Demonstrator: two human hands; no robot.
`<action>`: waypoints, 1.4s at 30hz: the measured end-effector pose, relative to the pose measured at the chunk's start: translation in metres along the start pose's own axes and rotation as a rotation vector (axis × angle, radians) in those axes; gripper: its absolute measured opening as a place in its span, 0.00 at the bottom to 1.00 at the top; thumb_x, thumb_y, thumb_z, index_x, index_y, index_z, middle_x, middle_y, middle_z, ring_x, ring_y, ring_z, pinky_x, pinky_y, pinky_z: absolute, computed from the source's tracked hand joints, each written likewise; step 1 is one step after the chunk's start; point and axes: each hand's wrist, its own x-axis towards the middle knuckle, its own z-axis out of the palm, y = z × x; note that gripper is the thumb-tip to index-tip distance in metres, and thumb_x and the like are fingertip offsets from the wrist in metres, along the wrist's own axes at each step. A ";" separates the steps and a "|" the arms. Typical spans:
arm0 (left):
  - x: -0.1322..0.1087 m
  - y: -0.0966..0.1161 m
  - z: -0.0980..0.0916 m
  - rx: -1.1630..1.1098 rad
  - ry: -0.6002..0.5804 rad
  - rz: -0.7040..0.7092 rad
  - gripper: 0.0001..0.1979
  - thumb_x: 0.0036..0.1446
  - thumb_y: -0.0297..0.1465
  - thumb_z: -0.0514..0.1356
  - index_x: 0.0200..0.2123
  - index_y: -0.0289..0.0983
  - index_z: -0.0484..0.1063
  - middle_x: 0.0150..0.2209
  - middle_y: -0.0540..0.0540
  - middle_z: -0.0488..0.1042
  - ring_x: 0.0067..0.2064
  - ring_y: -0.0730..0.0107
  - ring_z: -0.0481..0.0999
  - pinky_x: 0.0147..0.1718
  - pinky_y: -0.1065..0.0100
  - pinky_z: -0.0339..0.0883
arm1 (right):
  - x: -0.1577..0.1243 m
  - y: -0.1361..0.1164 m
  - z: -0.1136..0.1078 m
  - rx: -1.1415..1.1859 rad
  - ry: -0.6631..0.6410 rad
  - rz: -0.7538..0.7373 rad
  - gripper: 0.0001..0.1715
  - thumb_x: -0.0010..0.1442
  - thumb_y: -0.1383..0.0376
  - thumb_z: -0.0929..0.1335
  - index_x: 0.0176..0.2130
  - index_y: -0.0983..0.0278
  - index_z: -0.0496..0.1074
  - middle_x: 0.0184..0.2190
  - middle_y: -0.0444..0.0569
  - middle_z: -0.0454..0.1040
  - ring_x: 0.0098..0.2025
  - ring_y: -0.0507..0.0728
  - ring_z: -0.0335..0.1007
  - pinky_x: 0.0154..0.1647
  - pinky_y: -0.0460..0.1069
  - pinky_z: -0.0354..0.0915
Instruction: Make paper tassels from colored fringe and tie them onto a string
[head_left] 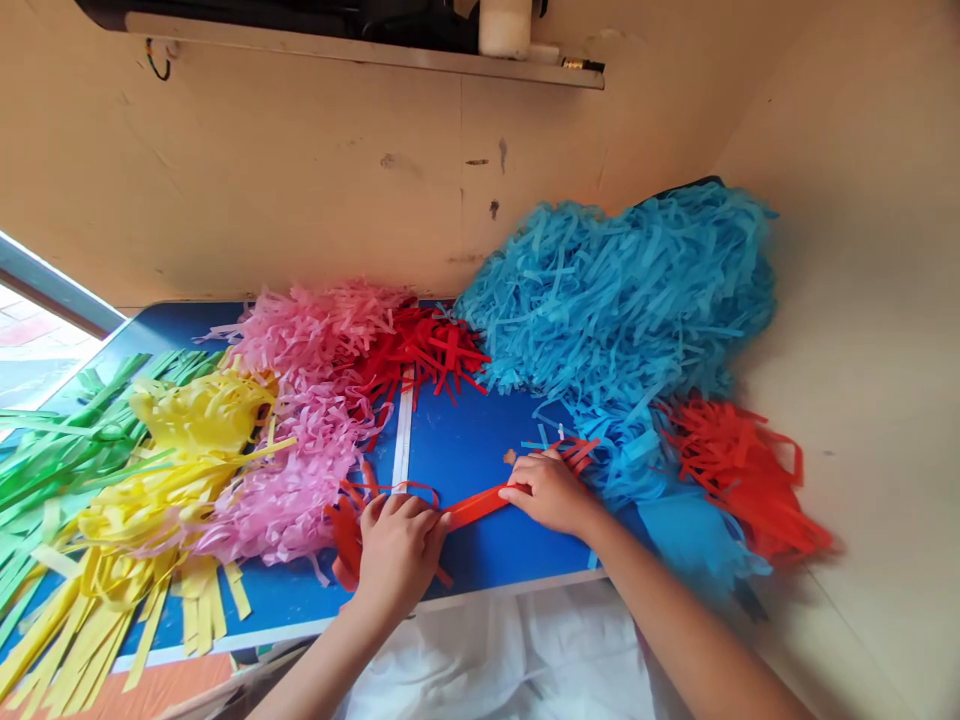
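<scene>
A flat band of orange-red tissue paper (476, 508) with fringed ends stretches between my hands, low over the front of the blue table (472, 440). My left hand (399, 548) grips its left part, the fingers curled over it. Loose red-orange strips (346, 540) stick out to the left of that hand. My right hand (551, 490) pinches the other end, with cut strips showing beyond its fingers. Just past the right hand lies light blue fringed paper (619, 440). My fingertips are partly hidden beneath both hands.
Pink fringe (300, 350), yellow fringe (202, 410) and green strips (67, 450) cover the table's left side. Dark red fringe (427, 345) lies at the back. A tall blue fringe heap (622, 290) and red fringe (742, 470) are at right. A shelf (360, 55) juts from the wall.
</scene>
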 end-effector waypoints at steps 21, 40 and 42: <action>0.014 -0.004 0.003 0.222 -0.023 0.367 0.10 0.63 0.27 0.55 0.40 0.43 0.76 0.36 0.46 0.76 0.41 0.59 0.71 0.52 0.52 0.55 | -0.004 -0.023 0.002 -0.316 0.074 -0.151 0.05 0.59 0.70 0.67 0.37 0.62 0.71 0.39 0.52 0.75 0.46 0.62 0.66 0.51 0.58 0.51; 0.021 0.005 -0.002 0.305 0.010 0.320 0.09 0.55 0.22 0.57 0.31 0.39 0.75 0.30 0.47 0.76 0.39 0.58 0.73 0.59 0.39 0.48 | -0.015 -0.029 -0.001 -0.367 0.135 -0.336 0.09 0.56 0.67 0.69 0.40 0.64 0.74 0.44 0.54 0.76 0.53 0.64 0.63 0.58 0.61 0.49; 0.019 0.002 0.000 0.299 0.081 0.323 0.10 0.58 0.23 0.57 0.29 0.39 0.75 0.28 0.49 0.76 0.37 0.61 0.74 0.61 0.40 0.46 | -0.012 -0.026 0.011 -0.398 0.152 -0.370 0.04 0.60 0.68 0.67 0.34 0.64 0.73 0.35 0.51 0.76 0.45 0.61 0.66 0.50 0.59 0.52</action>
